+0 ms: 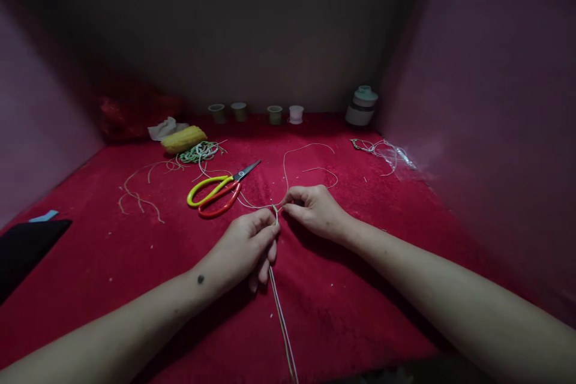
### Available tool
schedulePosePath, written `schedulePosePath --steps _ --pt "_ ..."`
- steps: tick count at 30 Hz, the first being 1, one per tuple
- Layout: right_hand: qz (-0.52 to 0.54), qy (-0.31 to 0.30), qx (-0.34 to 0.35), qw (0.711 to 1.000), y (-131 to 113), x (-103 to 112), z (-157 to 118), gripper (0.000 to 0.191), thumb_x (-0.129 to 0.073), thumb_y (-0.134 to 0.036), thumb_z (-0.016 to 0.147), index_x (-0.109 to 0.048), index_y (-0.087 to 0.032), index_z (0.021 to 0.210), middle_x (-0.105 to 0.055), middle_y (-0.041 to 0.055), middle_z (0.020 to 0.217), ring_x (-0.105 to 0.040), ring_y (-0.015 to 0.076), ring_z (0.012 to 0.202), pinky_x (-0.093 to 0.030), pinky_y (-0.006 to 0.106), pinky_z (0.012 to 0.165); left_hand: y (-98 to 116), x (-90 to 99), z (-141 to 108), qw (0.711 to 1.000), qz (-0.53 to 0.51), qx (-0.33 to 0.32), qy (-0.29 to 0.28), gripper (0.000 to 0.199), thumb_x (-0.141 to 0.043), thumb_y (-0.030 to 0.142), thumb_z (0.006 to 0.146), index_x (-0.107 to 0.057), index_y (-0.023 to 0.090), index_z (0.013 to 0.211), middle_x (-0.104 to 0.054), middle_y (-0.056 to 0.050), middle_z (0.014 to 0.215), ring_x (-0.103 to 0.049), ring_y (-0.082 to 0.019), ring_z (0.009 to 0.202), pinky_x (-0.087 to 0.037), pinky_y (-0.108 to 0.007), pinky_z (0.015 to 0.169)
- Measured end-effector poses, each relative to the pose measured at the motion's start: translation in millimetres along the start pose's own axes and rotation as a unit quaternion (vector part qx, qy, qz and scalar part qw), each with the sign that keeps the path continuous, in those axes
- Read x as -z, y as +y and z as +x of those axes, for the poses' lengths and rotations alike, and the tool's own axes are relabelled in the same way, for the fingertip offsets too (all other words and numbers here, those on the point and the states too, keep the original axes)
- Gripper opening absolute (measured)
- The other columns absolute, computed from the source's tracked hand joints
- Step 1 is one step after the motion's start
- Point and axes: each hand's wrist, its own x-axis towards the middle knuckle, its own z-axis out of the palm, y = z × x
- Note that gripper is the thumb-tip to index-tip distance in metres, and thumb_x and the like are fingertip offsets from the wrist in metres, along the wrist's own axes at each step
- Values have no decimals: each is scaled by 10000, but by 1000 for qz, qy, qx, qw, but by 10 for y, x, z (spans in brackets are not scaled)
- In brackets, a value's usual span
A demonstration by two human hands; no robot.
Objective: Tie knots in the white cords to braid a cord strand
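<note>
My left hand (254, 237) is closed, thumb against forefinger, on pale green and white cords (279, 312) that run down towards the table's front edge. Just above those fingertips sits a small green knot (274, 208). My right hand (315, 207) pinches a thin cord (285, 174) right beside the knot. That cord loops away over the red cloth behind the hand. Left of the knot, more thin strands (252, 206) trail towards scissors (218, 192) with one yellow and one red handle, lying with their blades pointing away to the right.
Red cloth (135, 276) covers the table. At the back stand several thread spools (296, 114) and a white bottle with a green top (362, 106). A yellow roll (183, 140) and a green-white cord bundle (202, 152) lie back left. More cord (378, 147) and clear plastic (405, 159) lie right.
</note>
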Motion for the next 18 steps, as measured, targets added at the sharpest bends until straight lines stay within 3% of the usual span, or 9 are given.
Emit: schedulePosePath --steps 9,18 --pt "36 -21 67 997 26 35 -81 106 -536 -127 743 -643 -130 740 -557 -15 587 -452 68 534 -308 196 534 38 -18 -56 999 17 33 9 285 -407 435 845 -428 194 695 -504 59 351 -439 -98 255 -329 -157 252" --pt "42 -37 56 997 17 52 -65 97 -532 -120 731 -620 -135 692 -537 -22 565 -436 62 523 -296 198 521 61 8 -78 998 -1 69 0 299 -402 453 847 -439 189 714 -519 52 382 -450 -85 278 -329 -148 280"
